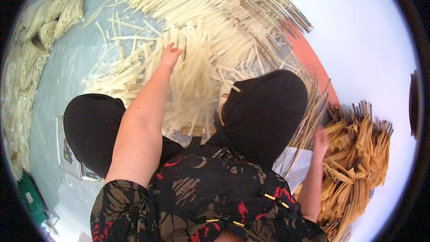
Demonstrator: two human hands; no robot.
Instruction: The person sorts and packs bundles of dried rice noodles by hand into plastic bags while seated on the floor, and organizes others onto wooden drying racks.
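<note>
My left hand (171,56) is stretched forward over a wide heap of pale, flat, dried-looking strips (192,58). Its fingers are a little apart, and I make out nothing gripped in them. Low on the right, my right hand (320,141) is smeared by motion. It is beside a bundle of thin brown sticks (309,121), and whether it holds any cannot be told. Close by on its right lies a pile of orange-brown folded sheets on sticks (358,161).
More pale strips lie in rows with sticks (251,13) at the far side. Filled clear bags (67,15) line the left. A scale (71,157) stands beside my left knee, with a green crate (31,197) behind it. A white wall (367,54) bounds the right.
</note>
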